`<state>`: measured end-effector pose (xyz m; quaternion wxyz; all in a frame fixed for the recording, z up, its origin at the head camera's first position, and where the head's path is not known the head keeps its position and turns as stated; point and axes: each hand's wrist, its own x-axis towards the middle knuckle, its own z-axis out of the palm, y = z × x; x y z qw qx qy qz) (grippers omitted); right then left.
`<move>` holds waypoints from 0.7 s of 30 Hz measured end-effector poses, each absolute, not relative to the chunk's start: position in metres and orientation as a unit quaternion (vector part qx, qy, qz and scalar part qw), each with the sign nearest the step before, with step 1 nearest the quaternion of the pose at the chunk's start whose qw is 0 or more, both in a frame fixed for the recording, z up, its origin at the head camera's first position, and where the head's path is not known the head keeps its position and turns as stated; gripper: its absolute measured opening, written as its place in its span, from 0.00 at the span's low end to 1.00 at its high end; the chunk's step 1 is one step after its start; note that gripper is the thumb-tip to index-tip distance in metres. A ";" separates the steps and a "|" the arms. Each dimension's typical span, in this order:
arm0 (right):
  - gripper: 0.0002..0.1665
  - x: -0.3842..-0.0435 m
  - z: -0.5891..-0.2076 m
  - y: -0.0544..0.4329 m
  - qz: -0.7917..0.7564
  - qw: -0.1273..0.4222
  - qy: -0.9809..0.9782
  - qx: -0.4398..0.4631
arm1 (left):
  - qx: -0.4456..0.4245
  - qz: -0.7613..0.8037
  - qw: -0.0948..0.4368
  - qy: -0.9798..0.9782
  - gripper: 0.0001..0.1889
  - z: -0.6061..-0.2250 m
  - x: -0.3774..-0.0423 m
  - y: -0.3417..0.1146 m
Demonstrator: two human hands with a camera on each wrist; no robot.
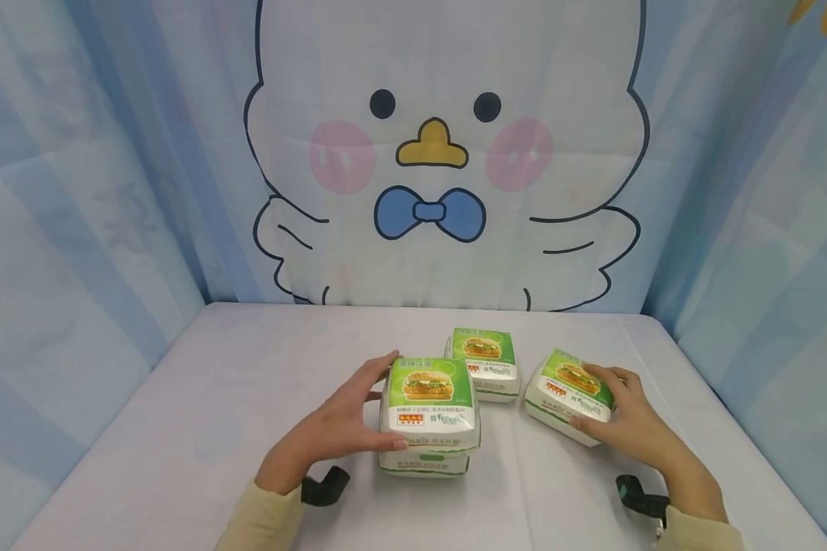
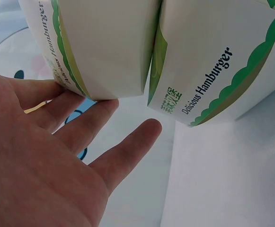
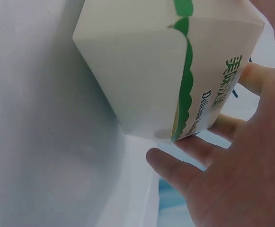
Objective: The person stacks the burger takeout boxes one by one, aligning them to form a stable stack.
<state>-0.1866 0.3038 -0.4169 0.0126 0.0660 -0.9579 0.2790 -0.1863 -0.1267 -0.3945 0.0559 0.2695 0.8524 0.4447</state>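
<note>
Spanning wide, left fingers (image 2: 92, 124) grip the stack's upper box (image 1: 430, 394), right fingers (image 3: 172, 168) another box (image 1: 567, 392).

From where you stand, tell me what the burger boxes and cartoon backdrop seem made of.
Burger boxes: probably coated card, smooth with a slight sheen; crisp folded edges and printed panels suggest it. Cartoon backdrop: likely matte fabric, as it hangs in soft folds.

White table (image 1: 248, 367); pale-blue curtains (image 1: 765, 229) flanking cartoon bird (image 1: 448, 172) backdrop.
</note>
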 end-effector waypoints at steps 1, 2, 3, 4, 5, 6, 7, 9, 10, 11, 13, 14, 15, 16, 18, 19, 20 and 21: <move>0.57 -0.186 -0.416 0.304 0.280 0.015 -0.957 0.066 | 0.270 0.445 0.056 0.852 0.59 -0.395 -0.186 -0.127; 0.57 -0.186 -0.415 0.304 0.280 0.016 -0.958 0.066 | 0.271 0.445 0.056 0.852 0.59 -0.395 -0.186 -0.127; 0.57 -0.186 -0.414 0.305 0.280 0.018 -0.958 0.066 | 0.270 0.446 0.056 0.851 0.59 -0.395 -0.186 -0.127; 0.57 -0.185 -0.413 0.305 0.279 0.022 -0.958 0.065 | 0.270 0.447 0.056 0.851 0.59 -0.395 -0.186 -0.127; 0.57 -0.185 -0.412 0.304 0.281 0.025 -0.957 0.065 | 0.268 0.449 0.056 0.850 0.59 -0.395 -0.186 -0.127; 0.57 -0.185 -0.410 0.304 0.283 0.030 -0.956 0.066 | 0.266 0.450 0.056 0.851 0.59 -0.395 -0.186 -0.127; 0.57 -0.184 -0.408 0.304 0.286 0.034 -0.955 0.066 | 0.264 0.450 0.056 0.851 0.59 -0.395 -0.186 -0.126; 0.57 -0.184 -0.405 0.302 0.296 0.042 -0.952 0.065 | 0.260 0.451 0.056 0.852 0.59 -0.396 -0.186 -0.126; 0.57 -0.183 -0.404 0.301 0.301 0.046 -0.950 0.066 | 0.260 0.451 0.055 0.852 0.59 -0.396 -0.186 -0.126; 0.56 -0.183 -0.402 0.301 0.307 0.051 -0.948 0.067 | 0.258 0.451 0.055 0.853 0.60 -0.396 -0.186 -0.126; 0.55 -0.182 -0.399 0.299 0.317 0.060 -0.944 0.071 | 0.256 0.453 0.057 0.852 0.60 -0.396 -0.187 -0.126; 0.54 -0.182 -0.398 0.298 0.320 0.065 -0.943 0.072 | 0.256 0.454 0.058 0.851 0.60 -0.396 -0.187 -0.126; 0.53 -0.181 -0.397 0.298 0.322 0.073 -0.941 0.074 | 0.257 0.455 0.057 0.851 0.60 -0.396 -0.187 -0.126; 0.52 -0.180 -0.395 0.297 0.327 0.080 -0.938 0.077 | 0.257 0.455 0.058 0.851 0.59 -0.396 -0.187 -0.126; 0.51 -0.178 -0.392 0.296 0.336 0.096 -0.933 0.085 | 0.259 0.455 0.059 0.850 0.59 -0.396 -0.187 -0.126; 0.50 -0.177 -0.390 0.295 0.340 0.105 -0.930 0.090 | 0.260 0.455 0.059 0.850 0.59 -0.395 -0.187 -0.126; 0.49 -0.177 -0.389 0.293 0.343 0.115 -0.927 0.096 | 0.261 0.455 0.057 0.849 0.58 -0.395 -0.187 -0.126; 0.49 -0.176 -0.387 0.292 0.346 0.124 -0.924 0.102 | 0.262 0.456 0.056 0.849 0.58 -0.395 -0.187 -0.127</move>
